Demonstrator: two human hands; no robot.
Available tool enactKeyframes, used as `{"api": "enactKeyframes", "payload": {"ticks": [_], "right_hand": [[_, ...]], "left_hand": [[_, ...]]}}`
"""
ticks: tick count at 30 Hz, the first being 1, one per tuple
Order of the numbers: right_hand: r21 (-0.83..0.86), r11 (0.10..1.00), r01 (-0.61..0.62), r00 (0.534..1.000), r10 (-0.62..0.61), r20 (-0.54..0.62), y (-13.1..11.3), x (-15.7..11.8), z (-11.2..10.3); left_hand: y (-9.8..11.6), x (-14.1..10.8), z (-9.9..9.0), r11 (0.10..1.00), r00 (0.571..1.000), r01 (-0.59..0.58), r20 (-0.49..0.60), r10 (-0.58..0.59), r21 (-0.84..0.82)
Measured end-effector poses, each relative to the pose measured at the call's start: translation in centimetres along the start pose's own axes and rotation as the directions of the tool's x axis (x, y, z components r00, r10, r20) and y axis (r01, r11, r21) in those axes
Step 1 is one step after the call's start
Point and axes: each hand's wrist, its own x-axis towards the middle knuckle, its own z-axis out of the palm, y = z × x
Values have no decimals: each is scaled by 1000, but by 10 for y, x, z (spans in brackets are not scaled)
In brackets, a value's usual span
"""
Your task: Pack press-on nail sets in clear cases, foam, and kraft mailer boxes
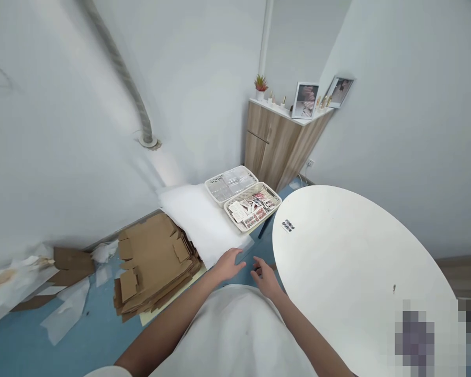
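My left hand is held low in front of my body, fingers apart and nothing in it. Facing it a short gap to the right, my right hand is also open and holds nothing, near the left edge of the round white table. A small set of dark nail pieces lies on that table. Beyond my hands, a white basket holds packets with red and pink nail pieces. Behind it, another white basket contains clear plastic packs. White foam sheets lie beside the baskets.
Flattened cardboard is stacked at the left, with crumpled wrapping farther left on the blue floor. A wooden cabinet in the corner bears a potted plant and picture frames. A pixelated patch covers the lower right.
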Motion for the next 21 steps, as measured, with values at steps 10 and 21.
{"api": "enactKeyframes", "payload": {"ticks": [10, 21], "right_hand": [[7, 1000, -6, 998, 6, 68, -42, 51, 3], [-144, 988, 60, 998, -57, 27, -62, 149, -10]], "left_hand": [[-13, 13, -46, 994, 989, -10, -145, -6, -106], [-30, 57, -76, 950, 954, 76, -254, -157, -302]]}}
